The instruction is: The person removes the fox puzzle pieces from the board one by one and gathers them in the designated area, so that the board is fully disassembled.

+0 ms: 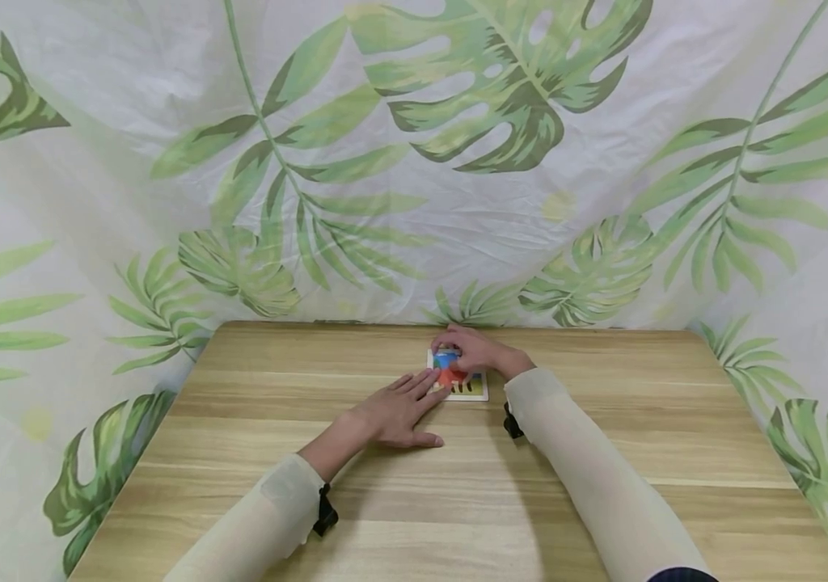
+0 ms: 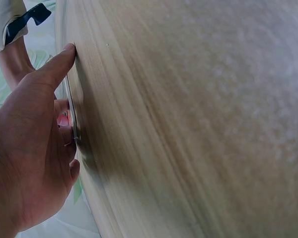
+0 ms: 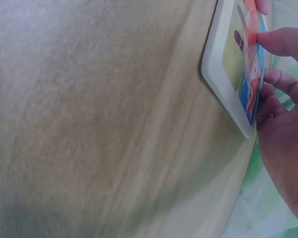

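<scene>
A small picture puzzle board with a white border lies flat near the table's far edge. Its picture is blue, orange-red and yellow-green. My left hand lies with its fingers spread, fingertips resting on the board's left part and thumb out on the table. Over the upper part of the board, my right hand has bent fingers and seems to pinch a puzzle piece, mostly hidden under them. In the right wrist view, the thumb touches the orange part of the picture, and the other fingers curl at the far side.
The wooden table has light striped grain. Right behind its far edge hangs a white cloth printed with green leaves. A black wrist mount sits on the left sleeve, and another black mount on the right.
</scene>
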Tool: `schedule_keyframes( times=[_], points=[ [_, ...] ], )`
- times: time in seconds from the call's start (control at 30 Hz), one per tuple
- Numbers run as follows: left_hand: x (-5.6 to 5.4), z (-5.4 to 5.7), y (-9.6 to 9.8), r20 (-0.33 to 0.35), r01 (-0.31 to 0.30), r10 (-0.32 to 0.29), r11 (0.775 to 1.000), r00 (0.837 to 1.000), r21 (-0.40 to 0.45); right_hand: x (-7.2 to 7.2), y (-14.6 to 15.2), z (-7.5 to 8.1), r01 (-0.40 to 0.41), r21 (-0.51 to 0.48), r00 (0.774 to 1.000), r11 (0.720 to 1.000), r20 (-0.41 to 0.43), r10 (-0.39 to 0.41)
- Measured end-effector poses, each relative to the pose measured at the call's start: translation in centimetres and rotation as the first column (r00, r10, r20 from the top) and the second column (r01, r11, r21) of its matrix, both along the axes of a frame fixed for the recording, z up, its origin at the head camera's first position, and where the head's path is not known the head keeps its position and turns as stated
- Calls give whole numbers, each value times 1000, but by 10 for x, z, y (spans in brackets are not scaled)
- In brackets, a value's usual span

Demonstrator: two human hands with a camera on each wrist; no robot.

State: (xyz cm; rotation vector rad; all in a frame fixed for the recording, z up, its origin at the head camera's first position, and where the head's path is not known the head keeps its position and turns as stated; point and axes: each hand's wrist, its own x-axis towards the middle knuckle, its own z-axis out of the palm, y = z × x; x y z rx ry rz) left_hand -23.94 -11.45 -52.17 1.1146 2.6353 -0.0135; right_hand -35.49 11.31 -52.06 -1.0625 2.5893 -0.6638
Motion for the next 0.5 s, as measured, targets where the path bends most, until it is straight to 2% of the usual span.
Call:
schedule_keyframes(
  times=[0.33,0.5],
  points=[
    [0,0,0,7,5,-5,1000,1000,1,-3,3,-2,-21,-35,1000,999,19,22],
    [0,0,0,11,1,-1,1000,1000,1,-2,2,-2,8,-31,999,999,34,-7]
  ],
)
